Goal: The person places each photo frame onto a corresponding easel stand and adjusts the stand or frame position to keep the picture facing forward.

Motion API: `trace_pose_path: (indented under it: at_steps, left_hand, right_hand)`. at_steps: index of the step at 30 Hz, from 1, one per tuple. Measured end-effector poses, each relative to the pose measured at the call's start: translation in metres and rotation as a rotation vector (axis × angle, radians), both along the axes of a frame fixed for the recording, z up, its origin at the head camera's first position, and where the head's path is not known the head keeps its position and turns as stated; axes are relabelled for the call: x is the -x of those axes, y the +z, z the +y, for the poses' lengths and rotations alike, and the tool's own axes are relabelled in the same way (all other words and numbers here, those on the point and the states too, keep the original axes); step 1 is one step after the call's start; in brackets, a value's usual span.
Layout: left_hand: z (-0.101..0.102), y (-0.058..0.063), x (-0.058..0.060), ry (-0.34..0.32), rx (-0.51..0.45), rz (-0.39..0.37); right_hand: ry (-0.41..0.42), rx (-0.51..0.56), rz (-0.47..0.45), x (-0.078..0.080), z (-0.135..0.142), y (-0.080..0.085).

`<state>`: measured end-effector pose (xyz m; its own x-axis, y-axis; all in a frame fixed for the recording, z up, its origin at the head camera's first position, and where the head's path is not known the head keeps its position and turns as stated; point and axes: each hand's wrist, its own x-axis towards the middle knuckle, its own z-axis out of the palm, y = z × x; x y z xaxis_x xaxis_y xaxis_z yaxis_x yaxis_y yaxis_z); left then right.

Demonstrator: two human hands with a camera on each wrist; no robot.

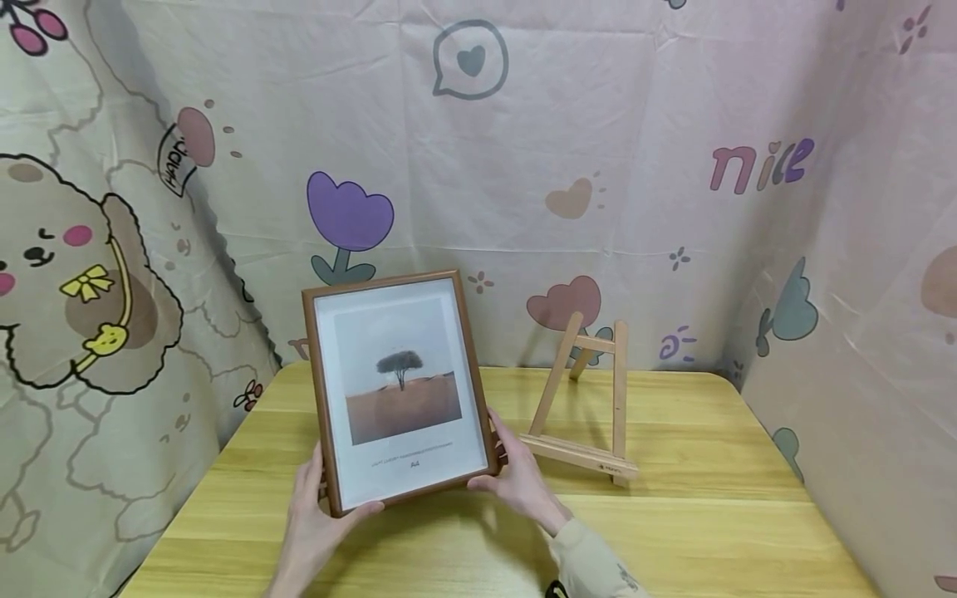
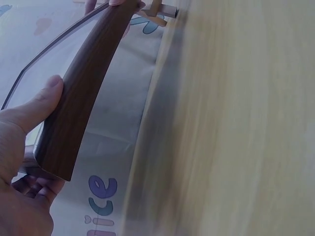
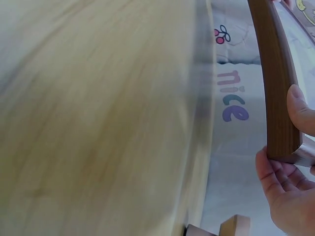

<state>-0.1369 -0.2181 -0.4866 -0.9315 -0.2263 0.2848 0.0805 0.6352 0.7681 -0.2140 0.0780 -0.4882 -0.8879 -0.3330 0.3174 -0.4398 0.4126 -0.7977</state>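
Note:
A brown wooden picture frame (image 1: pixel 399 390) with a tree print is held up above the table, tilted a little. The left hand (image 1: pixel 317 519) grips its lower left corner; in the left wrist view the thumb lies on the front and the fingers are behind the frame's edge (image 2: pixel 74 98). At the lower right corner the right hand (image 1: pixel 519 477) holds it the same way, with thumb in front and fingers curled beneath in the right wrist view, near the frame's edge (image 3: pixel 278 98). A small wooden easel (image 1: pixel 579 448) stands on the table to the right of the picture frame.
The light wooden table (image 1: pixel 710 498) reaches back to a patterned cloth (image 1: pixel 478 166) that hangs behind it and along both sides. In the right wrist view, part of the easel (image 3: pixel 235 226) shows at the bottom.

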Motion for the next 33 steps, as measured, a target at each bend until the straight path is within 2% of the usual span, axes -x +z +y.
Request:
trace_pose_path:
  at_steps: [17,24,33]
  left_hand:
    - [0.026,0.001,0.014,-0.062,0.030,0.141]
    - [0.038,0.001,0.020,-0.090,0.028,0.181]
    - [0.052,0.001,0.030,-0.148,-0.001,0.205]
  right_hand:
    - [-0.075,0.073,-0.047,-0.008,0.029,0.010]
    - [-0.129,0.069,-0.056,-0.011,0.042,0.011]
    - [-0.180,0.043,-0.020,-0.014,0.059,0.011]
